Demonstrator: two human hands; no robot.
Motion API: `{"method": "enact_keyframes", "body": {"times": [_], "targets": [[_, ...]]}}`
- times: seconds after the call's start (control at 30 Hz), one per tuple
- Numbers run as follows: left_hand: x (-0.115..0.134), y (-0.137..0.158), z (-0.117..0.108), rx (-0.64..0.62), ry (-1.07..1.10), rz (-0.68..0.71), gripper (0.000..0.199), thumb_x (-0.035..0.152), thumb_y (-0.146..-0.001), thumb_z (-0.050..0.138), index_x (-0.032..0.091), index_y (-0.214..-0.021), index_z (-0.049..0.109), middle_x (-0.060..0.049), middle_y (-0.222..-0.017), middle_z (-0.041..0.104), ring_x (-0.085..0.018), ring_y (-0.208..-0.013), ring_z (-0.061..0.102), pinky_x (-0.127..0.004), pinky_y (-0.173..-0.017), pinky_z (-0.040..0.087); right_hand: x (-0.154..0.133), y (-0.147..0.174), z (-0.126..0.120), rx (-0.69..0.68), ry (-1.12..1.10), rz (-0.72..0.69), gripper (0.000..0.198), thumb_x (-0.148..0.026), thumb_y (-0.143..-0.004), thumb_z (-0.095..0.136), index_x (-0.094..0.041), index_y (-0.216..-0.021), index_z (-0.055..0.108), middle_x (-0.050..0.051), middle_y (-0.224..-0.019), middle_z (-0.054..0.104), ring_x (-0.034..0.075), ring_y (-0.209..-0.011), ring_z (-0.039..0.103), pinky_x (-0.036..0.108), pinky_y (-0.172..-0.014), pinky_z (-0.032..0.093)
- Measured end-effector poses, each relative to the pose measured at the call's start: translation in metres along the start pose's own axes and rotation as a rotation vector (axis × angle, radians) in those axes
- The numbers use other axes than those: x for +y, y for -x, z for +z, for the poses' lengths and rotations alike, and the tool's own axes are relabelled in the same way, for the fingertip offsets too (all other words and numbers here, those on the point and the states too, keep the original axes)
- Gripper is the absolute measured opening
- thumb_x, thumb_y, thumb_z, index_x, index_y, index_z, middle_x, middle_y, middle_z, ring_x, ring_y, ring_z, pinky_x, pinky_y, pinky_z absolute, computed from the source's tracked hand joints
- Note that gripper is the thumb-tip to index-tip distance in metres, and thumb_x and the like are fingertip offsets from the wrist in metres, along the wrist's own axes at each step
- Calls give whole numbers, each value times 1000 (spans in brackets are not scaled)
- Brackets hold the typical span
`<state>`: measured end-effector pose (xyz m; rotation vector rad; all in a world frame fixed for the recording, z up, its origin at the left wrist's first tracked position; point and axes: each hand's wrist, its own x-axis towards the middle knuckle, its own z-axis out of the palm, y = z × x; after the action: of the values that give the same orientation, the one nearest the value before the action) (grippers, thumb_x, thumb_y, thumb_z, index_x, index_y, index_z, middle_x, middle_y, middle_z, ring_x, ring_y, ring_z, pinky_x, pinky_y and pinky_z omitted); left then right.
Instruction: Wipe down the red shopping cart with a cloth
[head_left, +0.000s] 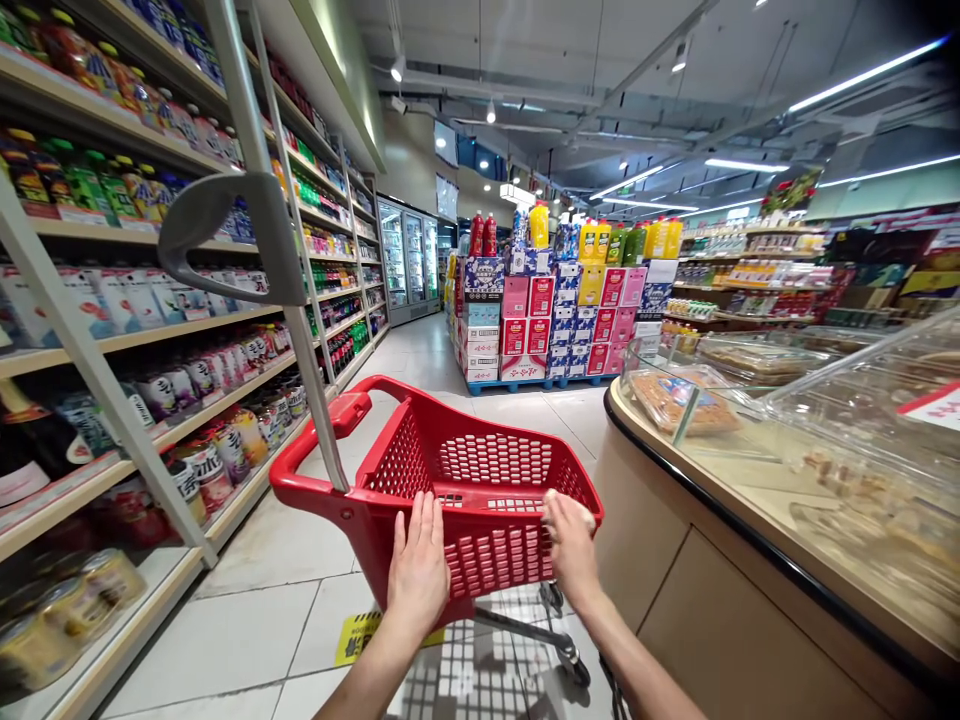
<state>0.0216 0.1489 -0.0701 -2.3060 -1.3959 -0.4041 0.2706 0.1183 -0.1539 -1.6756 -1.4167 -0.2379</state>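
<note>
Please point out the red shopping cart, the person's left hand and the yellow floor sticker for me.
Red shopping cart point(491, 518): head view, near rim between the hands.
Left hand point(420, 560): head view, back of the hand.
Yellow floor sticker point(352, 642): head view, its left part.

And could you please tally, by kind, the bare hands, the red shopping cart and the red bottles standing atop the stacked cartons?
Left hand and right hand: 2
Red shopping cart: 1
Red bottles atop the cartons: 2
Total: 5
</note>
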Motion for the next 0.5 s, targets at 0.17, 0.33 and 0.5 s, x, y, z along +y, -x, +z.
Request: {"method": "enact_keyframes", "body": {"times": [0.17, 0.33, 0.5], "targets": [[-4, 2, -1, -2, -8, 41, 63, 20, -69, 39, 9, -131, 32, -9, -140, 29, -22, -132, 13, -44, -107, 12, -18, 4, 0, -134, -58, -218, 60, -3, -71, 33, -20, -127, 42, 6, -132, 42, 18, -123, 35, 40, -102, 32], [1, 4, 0, -16, -22, 7, 64, 20, -69, 40, 8, -131, 32, -10, -141, 27, -23, -132, 13, -43, -107, 12, 1, 2, -6, 20, 55, 12, 59, -2, -72, 29, -19, -127, 42, 8, -126, 48, 21, -122, 36, 46, -99, 33], [3, 5, -3, -15, -7, 15, 64, 21, -70, 39, 7, -132, 30, -11, -141, 26, -23, -132, 12, -45, -106, 14, -43, 4, 11, -81, -46, -278, 63, 0, -72, 30, -21, -130, 37, 6, -133, 42, 18, -124, 34, 42, -102, 31]]}}
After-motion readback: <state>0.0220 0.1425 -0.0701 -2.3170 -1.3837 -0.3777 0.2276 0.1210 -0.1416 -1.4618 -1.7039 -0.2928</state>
